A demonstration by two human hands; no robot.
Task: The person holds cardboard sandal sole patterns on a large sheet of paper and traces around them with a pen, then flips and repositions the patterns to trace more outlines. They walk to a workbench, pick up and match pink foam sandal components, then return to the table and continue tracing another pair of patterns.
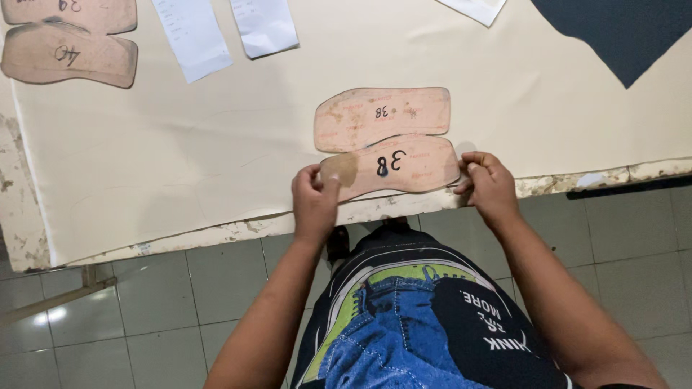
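Observation:
Two tan cardboard sole-shaped templates lie on a cream sheet (180, 144) near the table's front edge. The nearer template (418, 164) is held at both ends: my left hand (314, 203) pinches its left end, my right hand (489, 186) grips its right end. The second template (382, 115) lies flat just beyond it, touching or slightly overlapped along the long edge. Both carry handwritten marks.
Two more tan templates (68, 54) lie at the far left corner. White paper slips (193, 36) sit at the top, and a dark navy fabric piece (627, 32) at the top right. The worn table edge (238, 229) runs above a grey tiled floor (158, 310).

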